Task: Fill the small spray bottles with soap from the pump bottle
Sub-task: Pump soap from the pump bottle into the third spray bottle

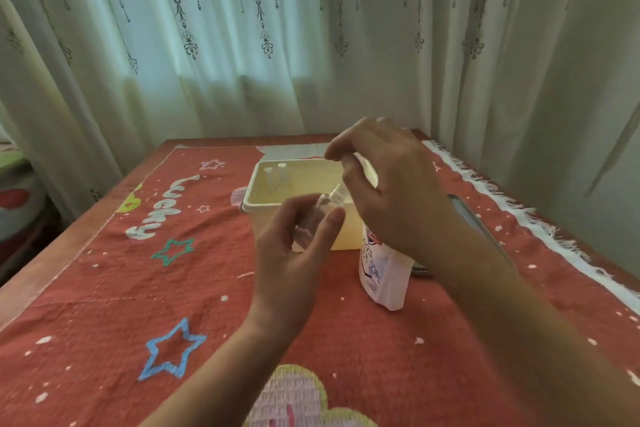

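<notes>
Clear plastic is showing between the fingers of the left grip (294, 253), which is curling its thumb and fingers round one small spray bottle (313, 218) and tilting it so that its neck is pointing up and to the right, under the right grip (388, 184). That right grip is hovering with bent fingers over the top of the white pump bottle (381, 274), which is standing on the red cloth (104, 305) covering the counter (52, 253), just right of the cream tub (256, 191). The pump head is lying hidden beneath the palm, so I cannot tell whether the fingers are pressing it, pinching a cap or holding nothing. Judging from this, the filling is sitting at an early stage: the held bottle is looking empty or nearly so, though blur is making any soap level hard to read. Two more small bottles (268, 176) are standing upright in the far left corner of the tub, white tops on as far as one can see, and whether they are holding soap is not showing. Work seemingly remaining: pumping soap into the held bottle, closing it, then dealing with the pair in the tub if they are proving empty.
</notes>
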### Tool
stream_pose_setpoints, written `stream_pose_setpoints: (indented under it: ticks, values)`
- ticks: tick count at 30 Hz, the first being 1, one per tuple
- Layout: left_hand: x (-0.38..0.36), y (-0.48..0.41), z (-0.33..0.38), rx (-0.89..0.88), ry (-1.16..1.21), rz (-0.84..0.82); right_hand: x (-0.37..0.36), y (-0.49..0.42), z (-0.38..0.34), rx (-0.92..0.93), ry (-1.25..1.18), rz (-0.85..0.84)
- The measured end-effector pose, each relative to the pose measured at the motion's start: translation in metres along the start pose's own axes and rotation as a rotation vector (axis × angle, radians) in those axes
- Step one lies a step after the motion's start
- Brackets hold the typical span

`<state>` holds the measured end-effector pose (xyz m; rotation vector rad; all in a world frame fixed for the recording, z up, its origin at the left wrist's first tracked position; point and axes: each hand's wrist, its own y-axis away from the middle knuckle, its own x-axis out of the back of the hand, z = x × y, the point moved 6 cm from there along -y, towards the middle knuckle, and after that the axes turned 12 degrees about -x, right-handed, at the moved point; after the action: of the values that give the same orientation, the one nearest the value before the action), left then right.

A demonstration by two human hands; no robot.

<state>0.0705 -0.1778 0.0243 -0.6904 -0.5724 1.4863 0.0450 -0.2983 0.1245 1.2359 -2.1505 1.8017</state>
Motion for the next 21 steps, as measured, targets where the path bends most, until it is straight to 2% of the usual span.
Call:
stream_pose_setpoints:
  ticks: [5,11,16,21]
  values:
    - [-0.032,-0.007,0.008,-0.013,0.066,0.067,0.009,-0.008,0.054,-0.371,-0.486,-0.097]
    - [-0.04,0.003,-0.001,-0.002,0.021,0.068,-0.02,0.013,0.086,-0.639,-0.789,-0.203]
    - [-0.041,0.003,-0.001,0.003,0.02,0.062,-0.022,0.016,0.079,-0.637,-0.905,-0.197]
    - [-0.047,-0.001,0.001,-0.007,0.06,0.043,-0.023,0.017,0.081,-0.677,-0.868,-0.144]
